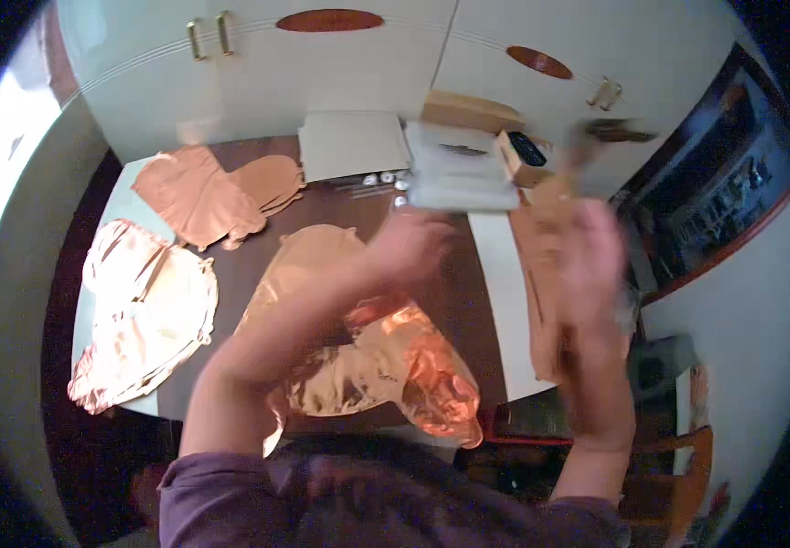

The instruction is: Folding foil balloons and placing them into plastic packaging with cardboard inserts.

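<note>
One brown table (464,290) with pale side strips carries all items noted. The largest, a crumpled copper-coloured foil piece (358,379), lies at the middle and reaches the near edge; the left forearm crosses above it, the left hand is just beyond it toward the far edge, and the right hand is well apart to its right. A shiny foil stack (153,315) occupies the left edge. A tan foil piece (539,306) runs along the right edge, beside and partly behind the right hand. Matte copper foil (196,196) sits at the far left corner. At the far edge are a translucent packet (463,173) and a pale flat panel (349,146). The left hand (418,242) and right hand (594,251) are motion-blurred; whether either is spread or pinching anything cannot be told. Smallest: a dark-topped box (525,155) right of the packet, and small white rolls (386,179) before the panel.
</note>
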`<state>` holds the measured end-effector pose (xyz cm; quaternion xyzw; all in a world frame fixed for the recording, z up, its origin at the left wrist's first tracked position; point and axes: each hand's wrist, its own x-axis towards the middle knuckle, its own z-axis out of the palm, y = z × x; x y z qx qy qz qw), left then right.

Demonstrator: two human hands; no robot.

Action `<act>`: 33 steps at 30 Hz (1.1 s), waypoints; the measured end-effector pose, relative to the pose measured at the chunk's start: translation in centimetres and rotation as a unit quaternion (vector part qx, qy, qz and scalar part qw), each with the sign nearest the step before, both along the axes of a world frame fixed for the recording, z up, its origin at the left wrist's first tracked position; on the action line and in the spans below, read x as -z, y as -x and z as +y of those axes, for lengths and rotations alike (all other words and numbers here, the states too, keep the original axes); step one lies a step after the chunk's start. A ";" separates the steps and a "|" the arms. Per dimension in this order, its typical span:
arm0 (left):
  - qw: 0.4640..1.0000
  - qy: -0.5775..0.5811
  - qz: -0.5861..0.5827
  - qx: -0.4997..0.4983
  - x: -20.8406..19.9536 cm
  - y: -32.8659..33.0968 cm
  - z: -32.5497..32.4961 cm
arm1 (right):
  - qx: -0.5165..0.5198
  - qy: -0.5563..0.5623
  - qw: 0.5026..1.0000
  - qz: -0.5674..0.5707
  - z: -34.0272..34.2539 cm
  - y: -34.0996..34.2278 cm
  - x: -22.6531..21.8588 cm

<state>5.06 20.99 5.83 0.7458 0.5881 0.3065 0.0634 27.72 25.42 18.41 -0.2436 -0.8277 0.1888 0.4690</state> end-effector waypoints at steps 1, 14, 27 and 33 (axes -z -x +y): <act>0.996 -0.001 0.090 0.004 1.1 4.2 -2.1 | -0.078 0.114 0.990 0.000 -2.5 3.6 0.8; 0.987 0.038 0.030 -0.155 3.7 6.3 -26.0 | -0.013 0.085 0.947 -0.310 -8.9 21.4 17.4; 0.984 0.059 0.043 -0.165 4.2 6.3 -26.0 | -0.020 -0.117 0.942 -0.315 -7.7 12.8 19.3; 0.986 0.058 0.043 -0.153 3.6 6.4 -25.8 | -0.045 -0.061 0.940 -0.332 -7.8 13.1 17.9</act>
